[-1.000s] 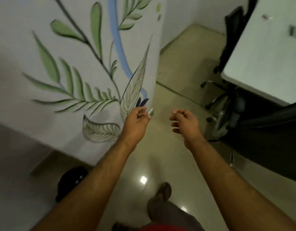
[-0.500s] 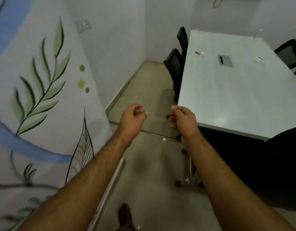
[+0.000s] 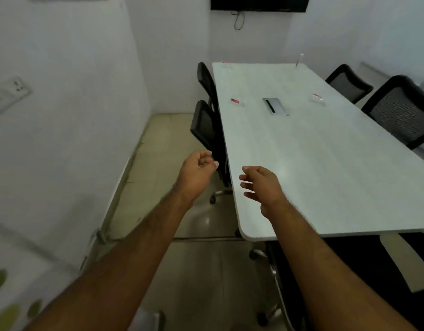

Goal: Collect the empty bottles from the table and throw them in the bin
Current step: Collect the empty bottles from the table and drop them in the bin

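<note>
A long white table (image 3: pixel 325 163) fills the right half of the view. Clear bottles with red labels lie on it: one at the middle left (image 3: pixel 237 101), one at the middle right (image 3: pixel 317 98), and a faint one at the far left corner (image 3: pixel 226 65). A thin upright bottle (image 3: pixel 299 59) stands at the far right corner. My left hand (image 3: pixel 196 173) hovers over the floor just left of the table's near corner, fingers curled in, nothing visible in it. Above the table's near left edge, my right hand (image 3: pixel 261 185) holds nothing, fingers apart. No bin is in view.
Two black chairs (image 3: pixel 206 125) are tucked in along the table's left side and two more (image 3: pixel 402 111) along its right. A metal cable box (image 3: pixel 275 106) is set in the tabletop. A white wall (image 3: pixel 63 115) bounds a narrow strip of floor (image 3: pixel 163 151) on the left.
The view has swung from the leaf-painted wall round to the table, which now lies straight ahead. Both hands stay out in front; my right hand's fingers have spread.
</note>
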Motion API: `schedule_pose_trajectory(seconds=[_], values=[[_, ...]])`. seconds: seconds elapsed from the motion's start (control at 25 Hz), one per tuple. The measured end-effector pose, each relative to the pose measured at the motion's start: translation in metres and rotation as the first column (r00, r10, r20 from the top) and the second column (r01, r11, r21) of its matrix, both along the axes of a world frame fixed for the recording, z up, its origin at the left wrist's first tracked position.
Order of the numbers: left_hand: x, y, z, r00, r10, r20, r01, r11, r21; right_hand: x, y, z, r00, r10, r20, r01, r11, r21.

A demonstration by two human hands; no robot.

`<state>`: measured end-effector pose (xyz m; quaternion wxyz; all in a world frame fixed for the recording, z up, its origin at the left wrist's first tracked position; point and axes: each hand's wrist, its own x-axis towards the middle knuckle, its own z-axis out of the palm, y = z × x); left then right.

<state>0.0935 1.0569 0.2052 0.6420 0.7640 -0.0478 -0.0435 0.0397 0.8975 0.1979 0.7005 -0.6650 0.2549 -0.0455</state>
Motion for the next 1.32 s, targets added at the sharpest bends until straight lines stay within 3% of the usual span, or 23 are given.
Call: schedule_pose_trajectory(seconds=[0.48,0.84,1.04,1.32], values=[[0.329,-0.082,-0.029,0.991,-0.136,-0.017,0.137,0.977,0.163,0.320,-0.074,-0.045,0.993,-0.097,-0.064,0.101,0.993,0.063],[0.577,-0.109,-0.043,0.967,-0.247,-0.064,0.255,0.952,0.170,0.556,-0.095,-0.067,0.969,-0.197,-0.147,0.207,0.977,0.055],[0.733,-0.116,-0.075,0.907,-0.403,-0.125,0.420,0.889,0.183,0.683,-0.088,-0.093,0.906,-0.368,-0.209,0.384,0.922,0.042],[0.889,-0.163,-0.092,0.759,-0.621,-0.193,0.648,0.696,0.310,0.819,-0.104,-0.112,0.761,-0.570,-0.311,0.618,0.783,0.076]])
